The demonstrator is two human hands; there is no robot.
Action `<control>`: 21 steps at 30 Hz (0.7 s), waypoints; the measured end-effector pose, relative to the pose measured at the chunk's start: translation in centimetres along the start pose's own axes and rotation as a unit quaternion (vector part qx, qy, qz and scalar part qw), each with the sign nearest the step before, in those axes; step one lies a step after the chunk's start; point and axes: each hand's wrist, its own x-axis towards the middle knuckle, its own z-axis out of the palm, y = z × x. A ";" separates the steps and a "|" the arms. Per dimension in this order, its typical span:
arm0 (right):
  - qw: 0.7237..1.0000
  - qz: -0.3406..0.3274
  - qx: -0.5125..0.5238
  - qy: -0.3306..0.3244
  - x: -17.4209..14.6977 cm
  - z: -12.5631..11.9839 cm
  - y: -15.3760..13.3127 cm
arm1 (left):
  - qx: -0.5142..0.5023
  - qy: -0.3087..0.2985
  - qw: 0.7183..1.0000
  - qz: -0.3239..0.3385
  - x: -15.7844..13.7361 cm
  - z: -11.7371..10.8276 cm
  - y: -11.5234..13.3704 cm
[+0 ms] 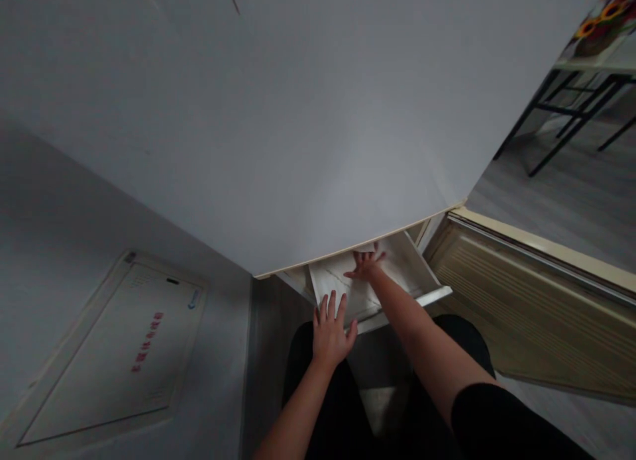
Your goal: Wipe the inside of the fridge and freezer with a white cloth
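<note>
A shallow white drawer (pixel 407 264) is pulled out from under a large white surface. My right hand (pixel 366 268) reaches inside it, palm down with the fingers spread. A small pale piece (pixel 366 248) shows by its fingertips, partly under the overhanging edge; what it is I cannot make out. At the drawer's front left corner is my left hand (pixel 332 334), fingers stretched and apart, holding nothing. Whether it touches the drawer's front is unclear. The back of the drawer is hidden beneath the overhang.
The white surface (pixel 318 128) with a pale edge strip fills the view ahead. On the left wall is a panel (pixel 119 347) with red lettering. An open yellowish ribbed door (pixel 536 307) stands to the right. Farther off are a dark-legged table (pixel 591 65) and sunflowers (pixel 611 10). My knees are below the drawer.
</note>
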 end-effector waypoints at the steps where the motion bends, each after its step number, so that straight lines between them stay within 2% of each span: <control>1: 0.999 -0.037 -0.011 -0.005 -0.3 0.6 -2.1 | 0.003 0.000 1.000 0.002 0.0 0.1 0.0; 3: 0.994 -0.103 -0.026 -0.020 -1.2 1.9 -5.9 | 0.005 0.000 1.000 0.002 0.0 0.4 -0.2; 5: 0.988 -0.149 -0.032 -0.035 -2.3 3.0 -8.5 | -0.001 0.000 1.000 -0.001 0.1 0.5 -0.3; 8: 0.980 -0.189 -0.042 -0.054 -3.1 3.5 -8.5 | -0.009 0.006 1.000 -0.017 0.1 0.5 -0.2; 11: 0.981 -0.176 -0.046 -0.068 -2.6 2.5 -4.2 | -0.008 0.019 0.999 -0.025 0.1 0.3 0.0; 15: 0.995 -0.072 -0.034 -0.054 -2.0 0.5 4.5 | -0.007 0.029 0.999 -0.015 0.1 0.2 0.0; 17: 0.997 -0.033 -0.031 -0.068 -2.3 0.1 7.9 | -0.008 0.028 1.000 -0.010 0.1 0.2 0.0; 19: 0.995 -0.011 -0.042 -0.089 -3.0 0.3 9.7 | -0.009 0.024 1.000 -0.009 0.1 0.1 0.1; 21: 0.993 0.005 -0.059 -0.098 -3.7 0.5 9.6 | -0.010 0.015 1.000 -0.006 0.2 0.0 0.2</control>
